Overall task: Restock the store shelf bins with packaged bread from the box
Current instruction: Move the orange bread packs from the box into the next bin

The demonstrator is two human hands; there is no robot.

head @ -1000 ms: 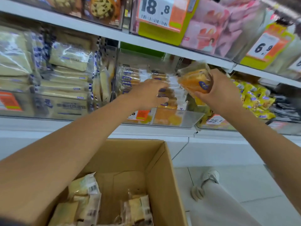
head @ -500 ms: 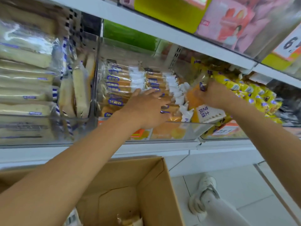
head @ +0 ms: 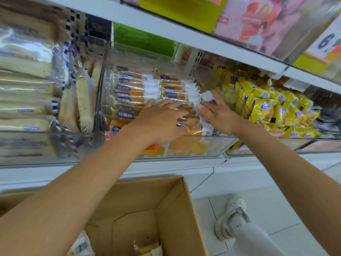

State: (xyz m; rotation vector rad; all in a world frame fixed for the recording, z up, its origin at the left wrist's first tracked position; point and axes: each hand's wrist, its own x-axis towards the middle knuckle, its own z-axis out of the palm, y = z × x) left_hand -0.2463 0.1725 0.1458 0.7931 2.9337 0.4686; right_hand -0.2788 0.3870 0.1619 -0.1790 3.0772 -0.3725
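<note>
Packaged bread [head: 132, 100]: orange-brown loaves in clear wrap with blue labels and white ends, stacked in two rows inside the clear middle bin [head: 193, 146] on the shelf [head: 175, 164].

Left hand [head: 162, 121]: palm down on the front packs, fingers straight and spread, pressing on the wrap. Nothing gripped.

Right hand [head: 215, 113]: just beside the left, fingers straight, lying flat against the white ends of the right row at the bin's right side. Nothing gripped. The fingertips of the two hands nearly meet over the packs; cannot tell whether they touch.

Box [head: 166, 209]: cardboard, open, below the shelf and under the left forearm. A few wrapped packs [head: 81, 246] show inside it at the lower edge of view.

Left bin [head: 46, 145]: pale sliced-bread packs, some flat, some on end.

Right of the middle bin: yellow packets [head: 276, 108] heaped in the next bin.

Above: price tag [head: 330, 43], partly cut off.

White shoe [head: 232, 217] on the tiled floor [head: 276, 209].
</note>
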